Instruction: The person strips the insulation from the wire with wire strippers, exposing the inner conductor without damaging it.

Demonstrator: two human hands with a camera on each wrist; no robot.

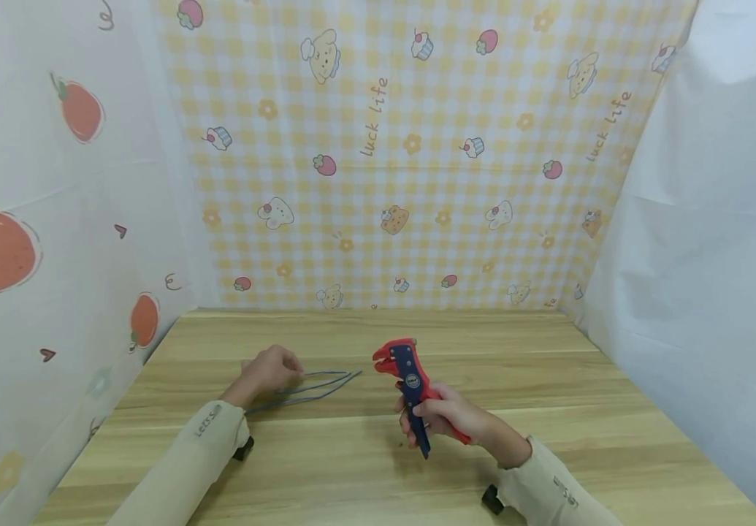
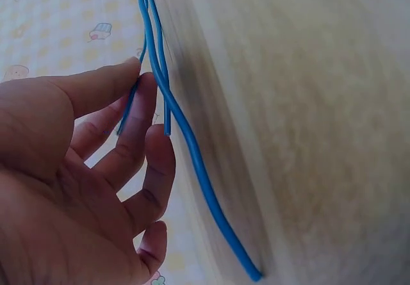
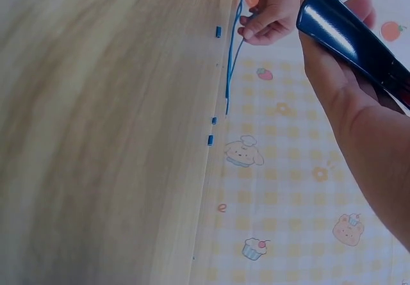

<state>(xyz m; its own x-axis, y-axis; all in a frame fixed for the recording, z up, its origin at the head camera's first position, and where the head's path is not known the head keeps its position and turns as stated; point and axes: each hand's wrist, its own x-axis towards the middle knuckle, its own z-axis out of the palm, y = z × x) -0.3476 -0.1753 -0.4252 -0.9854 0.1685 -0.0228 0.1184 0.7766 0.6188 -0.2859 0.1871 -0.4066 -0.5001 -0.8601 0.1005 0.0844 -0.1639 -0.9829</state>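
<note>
My left hand (image 1: 275, 368), left of the middle of the table, pinches one blue wire (image 2: 125, 115) between thumb and index fingertip. More lengths of blue wire (image 2: 208, 189) run beside the fingers, crossing each other, and extend right over the table in the head view. My right hand (image 1: 446, 415) grips a wire stripper (image 1: 409, 376) with a dark blue body and red jaws and handle. Its head points up and left, the jaws apart and no wire between them. Only a dark blue handle (image 3: 349, 35) of the tool shows clearly in the right wrist view.
Small cut blue pieces (image 3: 210, 141) lie on the wooden table (image 1: 522, 467), spaced along it near the wires. A yellow checked cloth (image 1: 384, 256) hangs behind the table's back edge. White cloths (image 1: 700, 292) stand on both sides.
</note>
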